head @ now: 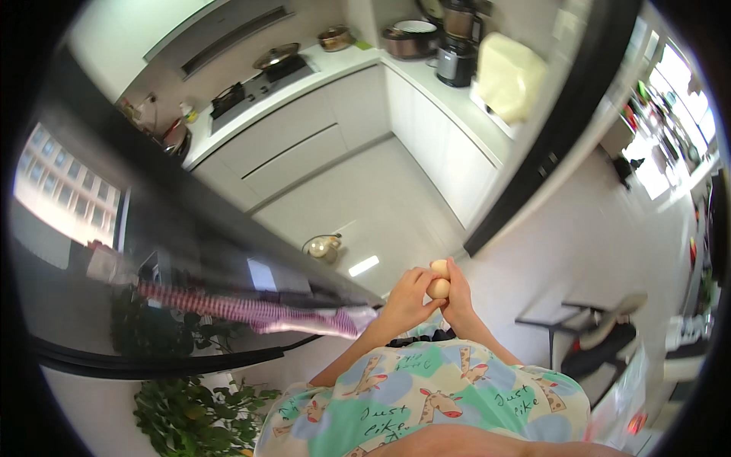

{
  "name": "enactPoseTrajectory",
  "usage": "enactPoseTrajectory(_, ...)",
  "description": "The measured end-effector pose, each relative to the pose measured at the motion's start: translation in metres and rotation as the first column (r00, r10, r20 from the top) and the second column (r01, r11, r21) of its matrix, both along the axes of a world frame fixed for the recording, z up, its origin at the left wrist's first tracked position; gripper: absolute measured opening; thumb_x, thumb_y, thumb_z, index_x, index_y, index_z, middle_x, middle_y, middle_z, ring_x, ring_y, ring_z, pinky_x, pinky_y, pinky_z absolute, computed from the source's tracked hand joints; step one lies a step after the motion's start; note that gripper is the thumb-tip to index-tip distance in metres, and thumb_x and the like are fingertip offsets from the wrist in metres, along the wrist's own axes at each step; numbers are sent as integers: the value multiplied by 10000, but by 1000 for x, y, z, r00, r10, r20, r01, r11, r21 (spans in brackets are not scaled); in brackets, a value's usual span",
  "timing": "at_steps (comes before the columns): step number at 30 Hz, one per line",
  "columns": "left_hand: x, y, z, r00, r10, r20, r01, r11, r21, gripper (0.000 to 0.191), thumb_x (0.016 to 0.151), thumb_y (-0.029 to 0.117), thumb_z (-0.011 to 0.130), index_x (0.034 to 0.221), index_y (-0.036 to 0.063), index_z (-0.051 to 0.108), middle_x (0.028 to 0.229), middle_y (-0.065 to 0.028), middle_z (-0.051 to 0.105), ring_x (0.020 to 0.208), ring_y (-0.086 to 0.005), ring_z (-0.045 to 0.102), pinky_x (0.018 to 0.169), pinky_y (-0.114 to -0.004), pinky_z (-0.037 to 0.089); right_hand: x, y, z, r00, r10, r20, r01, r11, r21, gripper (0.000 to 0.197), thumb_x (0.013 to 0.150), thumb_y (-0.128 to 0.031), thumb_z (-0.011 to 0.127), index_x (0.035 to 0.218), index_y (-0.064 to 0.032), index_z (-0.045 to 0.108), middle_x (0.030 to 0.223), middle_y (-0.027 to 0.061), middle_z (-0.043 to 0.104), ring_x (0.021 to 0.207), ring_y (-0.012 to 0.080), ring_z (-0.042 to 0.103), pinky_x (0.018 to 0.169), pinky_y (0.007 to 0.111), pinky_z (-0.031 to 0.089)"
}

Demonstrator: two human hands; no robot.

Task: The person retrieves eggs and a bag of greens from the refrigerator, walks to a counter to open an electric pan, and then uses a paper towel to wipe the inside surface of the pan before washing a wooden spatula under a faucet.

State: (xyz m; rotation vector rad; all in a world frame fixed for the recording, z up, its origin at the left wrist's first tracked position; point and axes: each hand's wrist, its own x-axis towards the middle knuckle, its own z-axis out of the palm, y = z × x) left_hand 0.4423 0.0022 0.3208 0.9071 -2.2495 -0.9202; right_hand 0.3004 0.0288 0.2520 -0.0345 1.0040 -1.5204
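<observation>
Two pale brown eggs, a nearer egg [438, 289] and a farther egg [440, 268], sit close together between my hands at the kitchen doorway. From the left, my left hand [406, 294] curls its fingers and thumb around the nearer egg. My right hand [460, 291] cups both eggs from the other side, its fingers pointing away from me. Parts of the eggs are hidden by my fingers. Below my hands is my giraffe-printed garment [394, 388].
A dark door frame [514, 165] stands right, a glass door panel [188, 240] with a checkered cloth [228, 305] left. A small round object [323, 247] lies on the kitchen floor. Beyond are a cooktop [245, 105], lidded pan [277, 55] and blender [457, 60]. A chair [594, 343] stands right.
</observation>
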Motion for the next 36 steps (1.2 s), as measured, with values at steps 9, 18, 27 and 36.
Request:
enactPoseTrajectory(9,-23,-258,-23,835,543,-86,-517,829,214,491,760,163,817,1190,75,596,1098,-124,566,1061,-313,543,884,-382,470,-10,-340,0,816,569,-102,-553,820,151,364,1012,-373,534,1184,-53,509,1085,101,576,907,194,622,742,320,545)
enactPoseTrajectory(18,58,-429,-14,353,935,-42,-922,355,156,483,693,123,849,1107,39,616,1053,-140,597,973,-326,597,811,-389,499,122,-564,-5,347,938,-13,-933,346,96,361,1031,-409,494,1172,-76,489,1092,81,578,962,172,614,791,329,540)
enactPoseTrajectory(27,231,-634,-10,234,968,-94,-964,243,108,402,711,61,817,1058,36,616,1023,-126,612,920,-287,625,770,-368,517,283,-789,-5,333,939,91,-937,318,143,364,1017,-399,523,1173,-72,491,1059,117,625,836,203,679,694,306,606)
enactPoseTrajectory(36,437,-838,-4,85,992,-92,-996,84,-8,397,732,11,781,1075,17,583,1066,-122,575,910,-236,616,774,-334,529,446,-1038,-44,449,894,14,-893,448,36,300,956,-165,643,1177,-64,465,1090,131,603,920,211,661,756,323,609)
